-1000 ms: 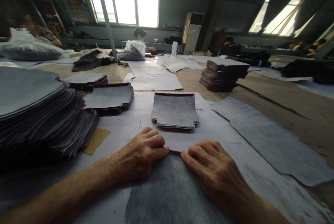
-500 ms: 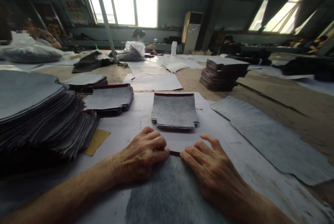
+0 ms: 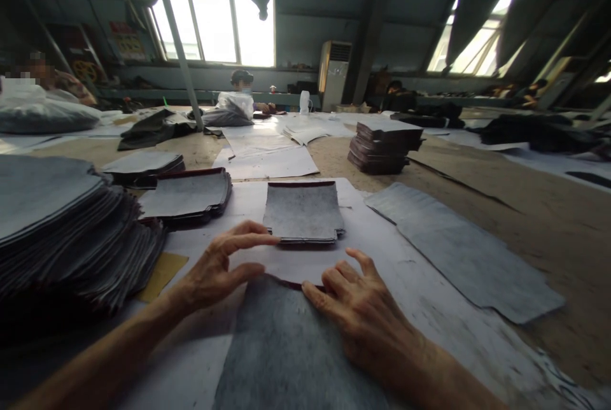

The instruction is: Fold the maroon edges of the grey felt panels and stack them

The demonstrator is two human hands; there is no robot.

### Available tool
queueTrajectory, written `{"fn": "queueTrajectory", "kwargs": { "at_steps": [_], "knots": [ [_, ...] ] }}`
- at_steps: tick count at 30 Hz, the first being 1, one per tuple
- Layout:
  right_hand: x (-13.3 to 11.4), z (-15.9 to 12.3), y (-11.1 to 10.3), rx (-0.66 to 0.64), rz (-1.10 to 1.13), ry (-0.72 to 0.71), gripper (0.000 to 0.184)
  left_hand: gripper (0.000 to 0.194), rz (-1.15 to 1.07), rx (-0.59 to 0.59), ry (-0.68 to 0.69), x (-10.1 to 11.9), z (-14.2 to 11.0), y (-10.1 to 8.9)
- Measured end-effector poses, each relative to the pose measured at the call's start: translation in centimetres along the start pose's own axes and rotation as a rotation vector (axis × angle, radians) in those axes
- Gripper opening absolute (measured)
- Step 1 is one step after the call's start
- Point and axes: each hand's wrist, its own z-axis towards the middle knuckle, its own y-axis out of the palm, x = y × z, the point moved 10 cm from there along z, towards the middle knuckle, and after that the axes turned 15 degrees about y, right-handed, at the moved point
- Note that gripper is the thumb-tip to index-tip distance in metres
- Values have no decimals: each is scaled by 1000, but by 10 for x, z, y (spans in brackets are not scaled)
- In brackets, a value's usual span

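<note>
A grey-backed sheet (image 3: 286, 346) with a dark red folded edge lies in front of me, its near part cut off by the frame. My right hand (image 3: 360, 305) bends over the right part of that edge, thumb and fingertips pressed on the fold, little finger raised. Left of it, my left hand (image 3: 229, 260) is open, thumb and forefinger apart and holding nothing. Its thumb is close to the sheet's far left corner. Its forefinger reaches to the near left corner of a small stack of grey panels (image 3: 301, 209); whether it touches is unclear.
A tall pile of grey panels (image 3: 48, 200) stands at left, with a smaller stack (image 3: 188, 197) beyond it. A yellowish scrap (image 3: 163, 275) lies beside the pile. At right are a loose grey sheet (image 3: 468, 251) and a dark red stack (image 3: 384, 148). Several people sit farther back.
My left hand has lifted off the folded edge, moved left and forward, and opened. My right hand stays on the fold. The view has shifted a little to the right and up.
</note>
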Motion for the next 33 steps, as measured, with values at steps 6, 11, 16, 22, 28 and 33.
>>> {"fn": "queueTrajectory", "kwargs": {
  "at_steps": [6,11,16,22,28,33],
  "knots": [
    [-5,0,-7,62,-11,-23,28,26,102,-80,3,36,30,16],
    [-7,-2,-11,116,-7,-20,25,28,152,-302,-54,42,36,59],
    [-9,-4,-9,109,-3,-67,27,28,367,-269,10,29,10,44],
    [-17,5,-5,-24,19,-145,23,27,365,-132,127,23,-13,20],
    [-12,24,-11,31,108,4,21,30,414,-79,220,27,-16,19],
    [-28,32,4,14,227,3,28,28,458,-111,327,35,-18,24]
  ]
}}
